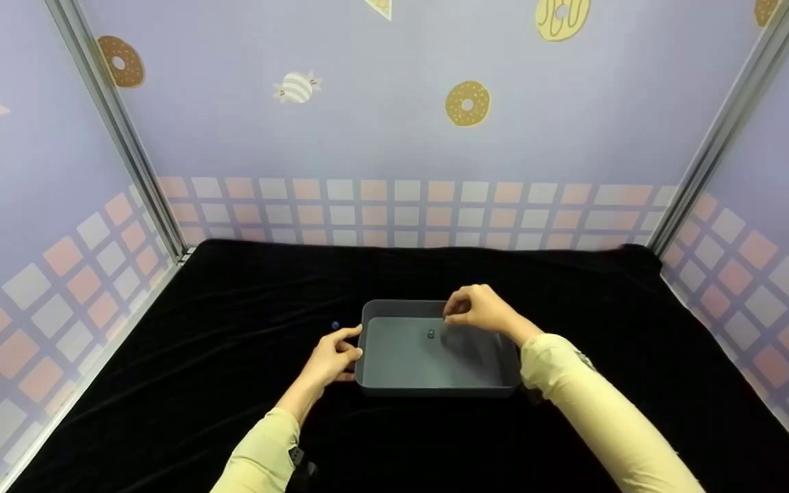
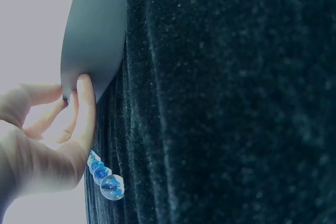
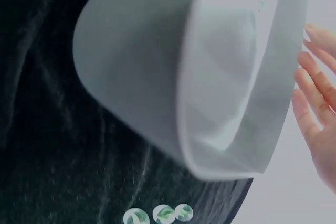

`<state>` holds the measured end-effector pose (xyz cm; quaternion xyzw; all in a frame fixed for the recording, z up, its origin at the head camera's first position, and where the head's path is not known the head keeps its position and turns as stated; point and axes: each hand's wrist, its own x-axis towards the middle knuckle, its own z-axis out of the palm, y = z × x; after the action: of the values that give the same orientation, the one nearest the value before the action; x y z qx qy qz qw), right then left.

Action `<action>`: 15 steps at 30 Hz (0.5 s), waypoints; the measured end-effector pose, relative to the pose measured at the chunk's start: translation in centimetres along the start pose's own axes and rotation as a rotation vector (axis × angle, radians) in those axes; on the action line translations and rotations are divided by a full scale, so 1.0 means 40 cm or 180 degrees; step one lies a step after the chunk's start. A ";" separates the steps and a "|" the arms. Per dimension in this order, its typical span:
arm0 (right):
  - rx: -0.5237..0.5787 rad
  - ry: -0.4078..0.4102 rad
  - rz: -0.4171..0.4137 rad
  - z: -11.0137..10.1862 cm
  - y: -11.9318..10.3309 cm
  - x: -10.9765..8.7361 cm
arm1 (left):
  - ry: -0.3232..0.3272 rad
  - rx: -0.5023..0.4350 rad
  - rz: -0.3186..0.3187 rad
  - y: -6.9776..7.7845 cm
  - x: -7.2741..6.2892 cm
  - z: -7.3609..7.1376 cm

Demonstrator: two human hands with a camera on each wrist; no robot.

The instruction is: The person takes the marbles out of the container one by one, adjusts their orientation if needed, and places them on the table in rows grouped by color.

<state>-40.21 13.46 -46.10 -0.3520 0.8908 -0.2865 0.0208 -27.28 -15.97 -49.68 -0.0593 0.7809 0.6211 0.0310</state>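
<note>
A grey rectangular tray [image 1: 435, 392] sits on black cloth. My left hand [image 1: 329, 357] holds the tray at its left side, thumb and fingertips against the rim and outer wall; the left wrist view shows a finger pressed on the wall. My right hand [image 1: 478, 308] is above the tray's far right part, fingertips pointing down and relaxed, with nothing visible between them. Inside the tray, left of those fingertips, lies a small glass marble [image 1: 430, 334]. A dark blue marble [image 1: 335, 324] is on the cloth just beyond my left hand.
Several clear marbles with blue swirls [image 2: 112, 187] line up on the cloth beside the tray in the left wrist view. The right wrist view shows clear marbles with green swirls [image 3: 164, 214]. Patterned walls [image 1: 394, 205] enclose the cloth-covered table [image 1: 257, 294].
</note>
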 end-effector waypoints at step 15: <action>0.0195 0.0619 0.0049 -0.062 0.057 -0.110 | 0.0010 0.0035 0.0014 0.001 -0.002 0.001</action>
<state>-38.89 18.83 -45.95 -0.3148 0.8822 -0.3462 -0.0528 -27.19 -15.92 -49.66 -0.0584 0.7845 0.6167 0.0287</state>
